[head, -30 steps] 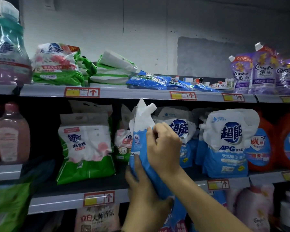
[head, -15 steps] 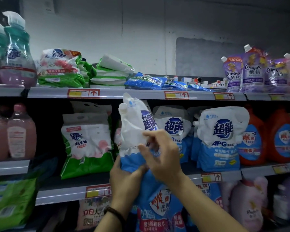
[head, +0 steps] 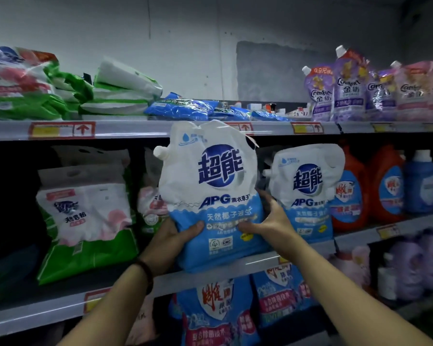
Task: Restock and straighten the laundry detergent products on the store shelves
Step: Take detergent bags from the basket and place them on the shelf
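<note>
Detergent pouch [head: 210, 196] stood upright at the middle shelf [head: 260, 267] edge, left hand [head: 171, 242] and right hand [head: 270, 221] both clasping its lower blue half, beside a matching pouch [head: 308, 193].

Single head-worn view, close and level, facing the middle shelf [head: 260, 264] straight on.

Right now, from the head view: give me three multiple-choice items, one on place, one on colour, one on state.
1. The detergent pouch being held is in front of:
A. the middle shelf
B. the top shelf
C. the floor

2. The jugs right of the second pouch are:
A. green
B. orange
C. black

3. The held pouch is:
A. lying flat
B. upright, label forward
C. upside down

Answers: 1 A, its base sits at that shelf's edge. 2 B, orange bodies show. 3 B, left hand and right hand hold it, spout uppermost.
</note>
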`<action>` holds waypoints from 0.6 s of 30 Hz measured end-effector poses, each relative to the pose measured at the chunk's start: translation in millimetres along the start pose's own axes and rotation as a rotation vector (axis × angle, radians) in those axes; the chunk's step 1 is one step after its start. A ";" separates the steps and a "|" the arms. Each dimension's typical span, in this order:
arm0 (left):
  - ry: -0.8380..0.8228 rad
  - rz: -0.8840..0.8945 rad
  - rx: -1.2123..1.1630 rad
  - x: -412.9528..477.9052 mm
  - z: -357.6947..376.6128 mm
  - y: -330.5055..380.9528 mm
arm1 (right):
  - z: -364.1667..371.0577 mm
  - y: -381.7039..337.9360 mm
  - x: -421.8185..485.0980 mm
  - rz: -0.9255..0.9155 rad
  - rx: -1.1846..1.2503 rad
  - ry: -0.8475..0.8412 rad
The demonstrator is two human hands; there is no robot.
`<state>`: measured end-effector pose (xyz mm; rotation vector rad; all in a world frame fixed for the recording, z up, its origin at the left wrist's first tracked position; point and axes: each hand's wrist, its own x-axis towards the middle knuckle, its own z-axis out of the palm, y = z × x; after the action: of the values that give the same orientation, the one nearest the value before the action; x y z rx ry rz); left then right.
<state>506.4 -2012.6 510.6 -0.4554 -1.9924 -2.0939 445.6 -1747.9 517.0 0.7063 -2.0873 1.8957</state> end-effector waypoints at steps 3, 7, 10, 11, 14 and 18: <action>-0.036 0.056 0.161 36.8 -5.6 -8.3 | -7.8 23.1 12.5 0.012 -0.113 0.014; 0.215 0.179 0.211 82.2 -7.7 -25.0 | -12.9 39.6 24.2 0.012 -0.196 0.019; 0.233 0.145 0.204 92.0 0.0 -47.0 | -18.2 56.2 24.2 0.004 -0.202 -0.011; 0.213 0.139 0.216 90.0 5.6 -54.4 | -20.7 61.3 22.4 0.024 -0.216 -0.021; 0.077 0.117 0.333 72.8 23.8 -73.1 | -27.2 68.0 17.9 0.034 -0.246 -0.059; -0.081 0.167 0.425 67.3 19.8 -94.7 | -31.9 66.9 22.8 0.055 -0.341 -0.069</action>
<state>411.0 -1983.4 447.9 -0.6039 -2.2748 -1.5195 388.3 -1718.1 474.2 0.6467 -2.4115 1.5001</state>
